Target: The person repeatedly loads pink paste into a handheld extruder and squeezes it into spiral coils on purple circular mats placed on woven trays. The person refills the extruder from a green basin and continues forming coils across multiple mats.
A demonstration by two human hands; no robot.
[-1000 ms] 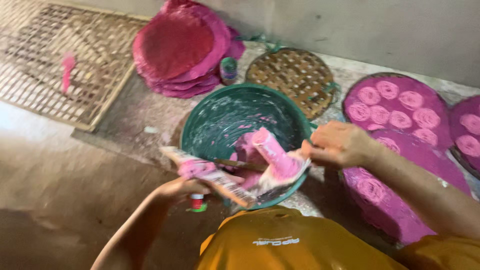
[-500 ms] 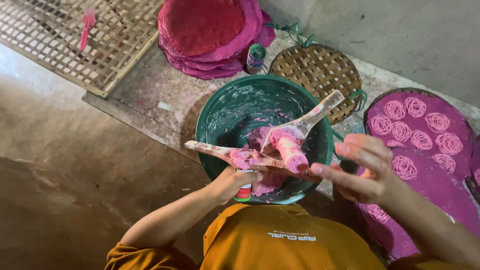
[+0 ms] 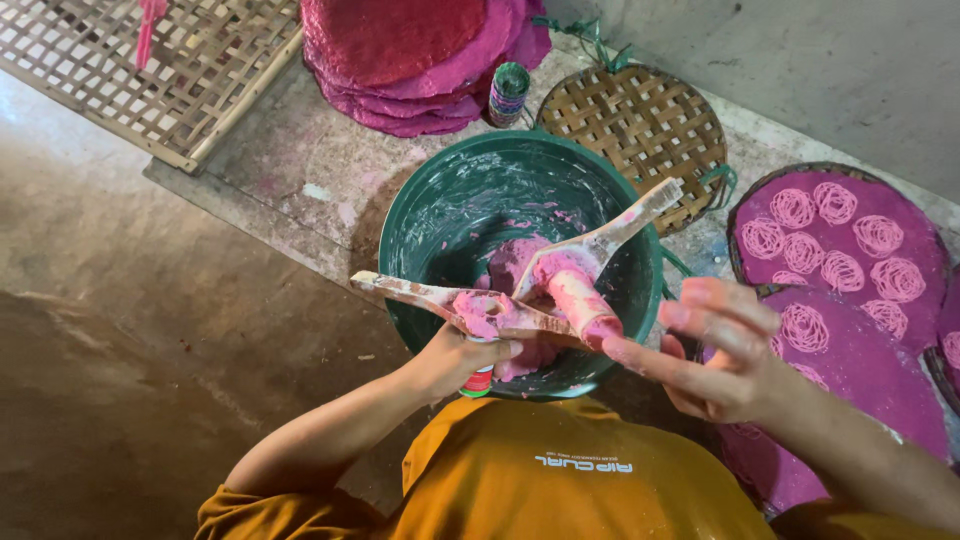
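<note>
Left hand (image 3: 455, 360) fingers clamp wooden press (image 3: 520, 295) over green bucket (image 3: 430, 215). Pink dough (image 3: 525, 270) packed on press, more in bucket. Right hand (image 3: 725, 350) fingers spread wide, dough-smeared, holding nothing, just beside press tip. Trays (image 3: 850, 255) at right already carry pink coils; woven tray (image 3: 640, 125) behind bucket bare.

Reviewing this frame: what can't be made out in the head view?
- Small red-capped thing under the left hand: mostly hidden by the hand.
- Bottom of the green basin: covered by pink dough and the wooden press.
- Right hand: motion-blurred, so its grip is unclear.
- Rightmost pink tray: cut off by the frame edge.
</note>
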